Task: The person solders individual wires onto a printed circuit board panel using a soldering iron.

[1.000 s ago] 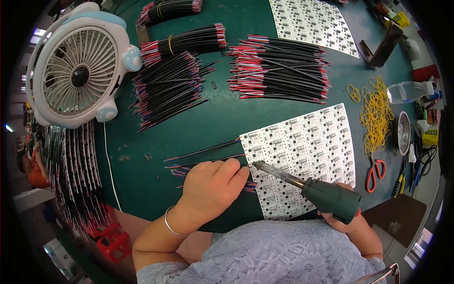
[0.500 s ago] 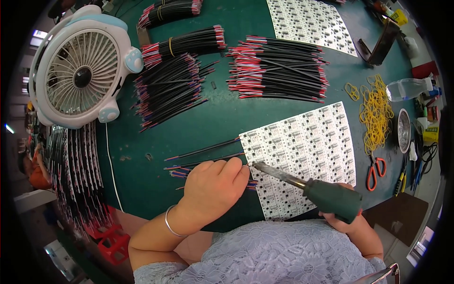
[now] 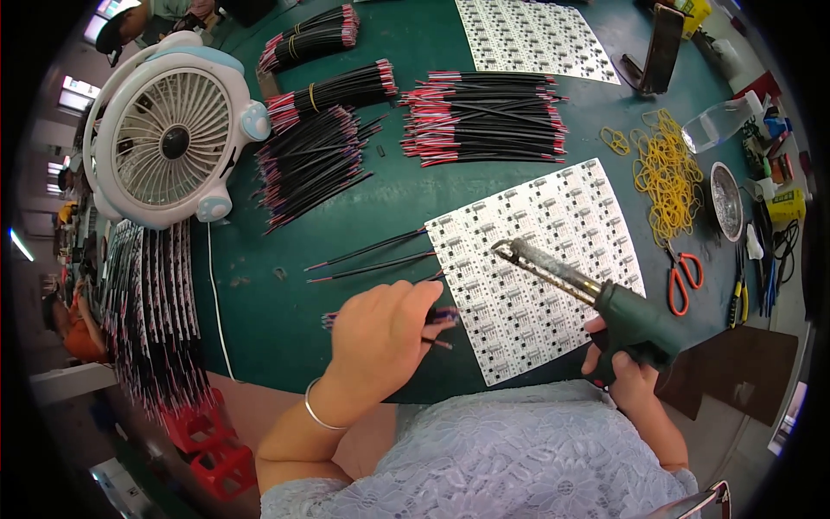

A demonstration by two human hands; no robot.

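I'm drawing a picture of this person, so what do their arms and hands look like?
The left hand and right hand have no gloves on. A thin, shiny silver bracelet goes round the left wrist. The forearms are bare, and the pale grey-lilac top is lace with a flower pattern, with a matching left sleeve.

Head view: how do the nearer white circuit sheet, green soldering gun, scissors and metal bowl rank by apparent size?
1. Nearer white circuit sheet, largest.
2. Green soldering gun.
3. Scissors and metal bowl: too alike to rank.
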